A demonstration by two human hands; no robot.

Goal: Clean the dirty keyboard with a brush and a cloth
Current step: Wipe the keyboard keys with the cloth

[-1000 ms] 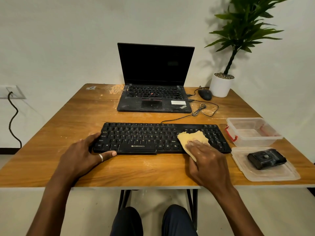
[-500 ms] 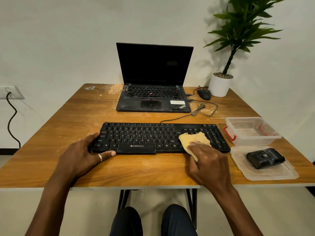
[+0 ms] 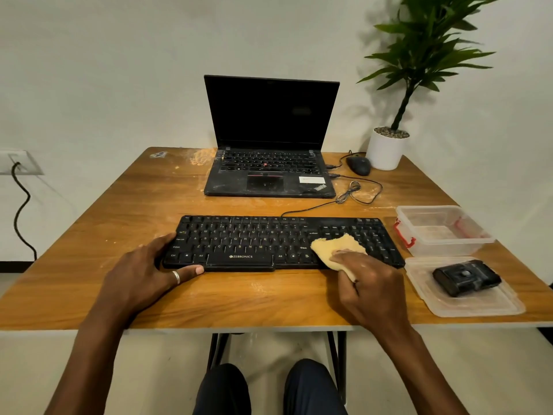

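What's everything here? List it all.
black wired keyboard: one, black, table centre front
crumpled yellow cloth: one, yellow, on keyboard's right part
open black laptop: one, black, behind keyboard
black computer mouse: one, black, right of laptop
potted green plant: one, white pot, far right corner
clear plastic box: one, red clasps, right of keyboard
clear plastic lid: one, clear, in front of box
small black boxy object: one, black, on lid
wooden table: one, brown, under everything
wall socket: one, white, far left wall
left hand: one, grips keyboard's left end
right hand: one, holds cloth on keyboard
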